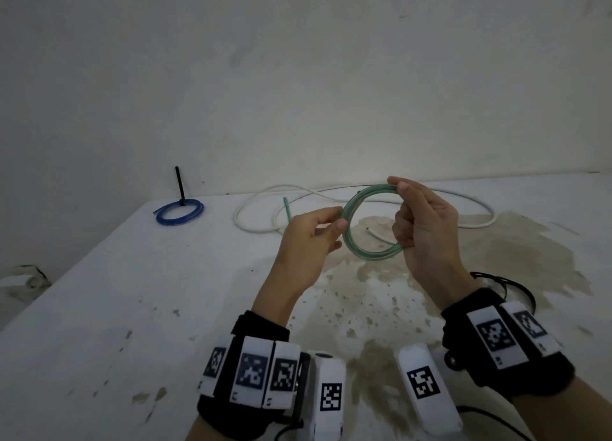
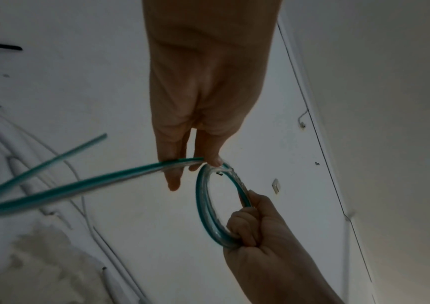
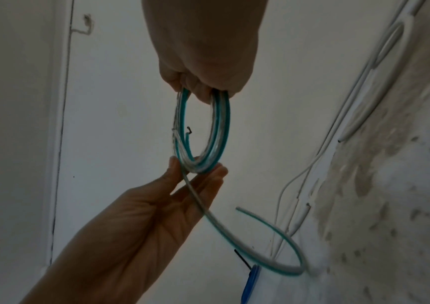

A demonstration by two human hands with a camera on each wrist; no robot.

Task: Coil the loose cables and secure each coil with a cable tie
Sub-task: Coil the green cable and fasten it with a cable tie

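Three cables show: one green cable (image 1: pixel 351 238) wound in a ring, one blue coil (image 1: pixel 179 211), one loose white cable (image 1: pixel 255 226). One black cable tie (image 1: pixel 179 186). Two hands, left hand (image 1: pixel 309 238) and right hand (image 1: pixel 425 232).

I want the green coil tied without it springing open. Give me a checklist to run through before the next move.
1. Right hand grips the green coil: ok.
2. Left hand guides the cable at the coil's edge: ok.
3. Tail fully wound in: not ok, a length hangs loose.
4. Spare cable tie within reach: cannot tell.
5. Blue coil tied with a black tie: ok.
6. White cable coiled: not ok, it lies loose on the table.
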